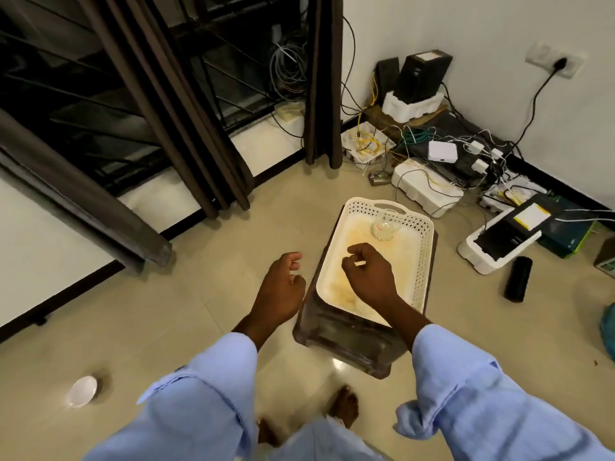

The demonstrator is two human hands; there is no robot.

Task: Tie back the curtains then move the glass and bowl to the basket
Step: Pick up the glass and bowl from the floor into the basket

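The right hand hangs over the near half of the basket, fingers loosely curled, thumb near the forefinger, with nothing in its grasp. The left hand hovers just beside the basket at 9 o'clock from the right hand, above the floor, its fingers likewise curled in and holding nothing. Both arms wear light blue sleeves. The basket is cream, with lattice walls and a handle cut-out at its far end, and it sits on a dark stool. The glass stands inside the basket at the far end, at 12 o'clock from the right hand and apart from it. The bowl, white, lies tilted on the floor at 8 o'clock from the left hand, well apart from the basket. Two bare feet show at 6 o'clock, between the sleeves. The dark brown curtains hang gathered in bunches: one at 11 o'clock, one at 12 o'clock by the wall corner, and a third slanting across at 9 o'clock; whether a tie holds them I cannot tell. Behind them is a dark window grille. At 1 to 2 o'clock a clutter of cables, white foam blocks and black boxes lines the wall, and a black cylinder lies on the floor at 3 o'clock.
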